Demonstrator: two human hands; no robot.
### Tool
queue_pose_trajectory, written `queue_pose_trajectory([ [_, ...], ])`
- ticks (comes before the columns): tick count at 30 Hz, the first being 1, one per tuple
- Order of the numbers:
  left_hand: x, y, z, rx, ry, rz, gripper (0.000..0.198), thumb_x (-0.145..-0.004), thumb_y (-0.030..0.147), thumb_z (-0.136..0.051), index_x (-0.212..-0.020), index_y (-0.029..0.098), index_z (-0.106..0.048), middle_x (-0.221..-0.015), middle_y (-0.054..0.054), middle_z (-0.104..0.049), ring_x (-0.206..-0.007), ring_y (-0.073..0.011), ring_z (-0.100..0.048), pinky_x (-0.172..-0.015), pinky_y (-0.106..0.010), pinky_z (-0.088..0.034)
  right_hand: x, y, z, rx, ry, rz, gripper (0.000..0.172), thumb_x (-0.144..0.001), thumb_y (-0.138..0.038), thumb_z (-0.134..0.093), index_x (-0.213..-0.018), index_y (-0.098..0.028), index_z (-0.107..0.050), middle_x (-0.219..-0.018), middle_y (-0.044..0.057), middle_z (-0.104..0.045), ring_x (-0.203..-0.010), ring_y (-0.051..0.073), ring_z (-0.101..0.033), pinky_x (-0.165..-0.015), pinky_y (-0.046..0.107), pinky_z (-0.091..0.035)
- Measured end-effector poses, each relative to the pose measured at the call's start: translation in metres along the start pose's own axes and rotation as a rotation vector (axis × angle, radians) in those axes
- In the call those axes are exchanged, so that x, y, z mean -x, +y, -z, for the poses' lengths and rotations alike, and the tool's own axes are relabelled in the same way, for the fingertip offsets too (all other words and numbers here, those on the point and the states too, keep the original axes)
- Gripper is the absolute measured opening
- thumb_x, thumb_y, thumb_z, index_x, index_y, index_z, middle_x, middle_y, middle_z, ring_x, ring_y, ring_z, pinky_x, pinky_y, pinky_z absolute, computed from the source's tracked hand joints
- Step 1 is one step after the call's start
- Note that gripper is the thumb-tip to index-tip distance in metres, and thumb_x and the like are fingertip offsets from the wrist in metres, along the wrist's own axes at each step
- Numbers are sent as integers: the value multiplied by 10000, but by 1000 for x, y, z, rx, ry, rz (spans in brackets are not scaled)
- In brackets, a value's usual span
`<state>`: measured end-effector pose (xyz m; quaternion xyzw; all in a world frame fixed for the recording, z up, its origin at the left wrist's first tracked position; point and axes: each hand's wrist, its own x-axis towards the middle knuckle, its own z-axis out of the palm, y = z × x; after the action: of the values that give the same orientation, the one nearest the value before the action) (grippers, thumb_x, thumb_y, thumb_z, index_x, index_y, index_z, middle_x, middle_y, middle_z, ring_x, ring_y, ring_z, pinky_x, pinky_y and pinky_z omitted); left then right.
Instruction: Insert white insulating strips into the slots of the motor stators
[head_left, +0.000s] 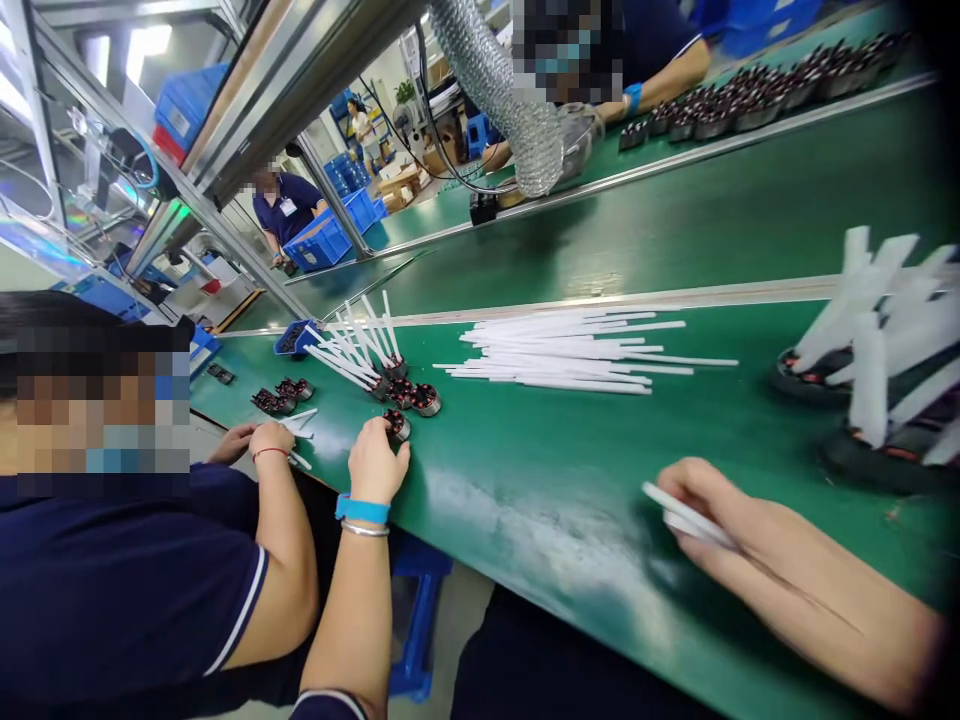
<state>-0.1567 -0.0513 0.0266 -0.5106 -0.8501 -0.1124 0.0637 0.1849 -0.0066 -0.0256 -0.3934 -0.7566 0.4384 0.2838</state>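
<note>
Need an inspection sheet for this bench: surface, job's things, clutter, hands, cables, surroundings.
Surface: green bench top, pale scuffed patch towards the near edge.
Job's things: white strips held in the right hand; loose strip pile; large stators with strips stuck in, blurred.
Clutter: small stators beside a co-worker's hand.
Hands: right hand closed on the white strips; left hand not in view.
Cables: black cables beyond the far belt.
Surroundings: silver flexible duct, blue crates, other people at work.
</note>
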Motion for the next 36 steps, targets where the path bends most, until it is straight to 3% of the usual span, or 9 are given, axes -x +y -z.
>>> queue_pose_trajectory([
  [3, 10, 4, 0, 8, -26, -70, 127, -814, 162, -531, -935, 156, -571, -1220, -167, -567, -1158, -293, -544, -962, -448, -443, -21, -12, -5, -121, -147, -57, 323, -894, -500, -372, -696, -247, -405, -621, -12, -480, -547, 156, -424, -526, 309, -360],
  [5, 21, 15, -1, 106, -36, -134, 59, -804, 170, -558, -860, 157, -569, -1263, -180, -536, -1240, -304, -488, -1015, -460, -407, -31, -15, -6, -268, -162, -109, 336, -871, -515, -406, -688, -235, -423, -638, -9, -499, -537, 134, -401, -502, 284, -339],
  [9, 34, 51, -4, 722, -210, -182, 137, -791, 283, -629, -807, 160, -570, -1271, -146, -544, -1124, -240, -568, -872, -349, -505, -37, -14, -1, -421, -184, -198, 323, -809, -535, -488, -824, -213, -482, -673, -14, -542, -465, 87, -348, -432, 239, -267],
  [12, 32, 93, -1, 1231, -451, -47, 291, -734, 398, -692, -858, 152, -597, -1323, -119, -526, -876, -158, -613, -618, -255, -528, -34, -10, 7, -503, -191, -230, 371, -798, -561, -438, -912, -209, -461, -656, -24, -541, -407, 69, -286, -396, 227, -202],
  [15, 23, 138, 1, 1524, -623, 37, 423, -665, 431, -743, -954, 158, -599, -1137, -86, -624, -763, -133, -614, -473, -203, -479, -32, -6, 17, -554, -185, -226, 351, -804, -555, -324, -896, -227, -404, -612, -29, -545, -367, 70, -239, -376, 227, -168],
  [19, 12, 172, -13, 1612, -839, -39, 478, -622, 476, -765, -901, 128, -593, -788, -43, -671, -653, -151, -659, -442, -185, -444, -34, 0, 27, -497, -116, -216, 283, -825, -506, -332, -774, -232, -379, -572, -35, -518, -367, 76, -269, -372, 228, -190],
  [25, 16, 168, -42, 1584, -890, 98, 565, -584, 572, -774, -830, 142, -502, -637, -6, -659, -514, -145, -650, -463, -217, -498, -32, -7, 31, -266, -6, -132, 391, -872, -524, -427, -627, -220, -449, -550, -32, -452, -488, 113, -362, -479, 255, -286],
  [32, 18, 165, -39, 1605, -983, 16, 739, -667, 489, -749, -1265, 180, -442, -801, 4, -675, -521, -123, -633, -491, -266, -535, -21, -25, 41, -62, -84, -63, 386, -914, -444, -313, -655, -227, -500, -662, 2, -538, -632, 170, -479, -602, 298, -364],
  [36, 19, 165, -39, 1547, -1011, -6, 638, -658, 498, -753, -1153, 146, -559, -794, -12, -666, -518, -132, -645, -490, -252, -526, -23, -24, 41, -10, -58, -52, 369, -875, -399, -295, -566, -228, -406, -652, 23, -496, -653, 181, -489, -630, 314, -392],
])
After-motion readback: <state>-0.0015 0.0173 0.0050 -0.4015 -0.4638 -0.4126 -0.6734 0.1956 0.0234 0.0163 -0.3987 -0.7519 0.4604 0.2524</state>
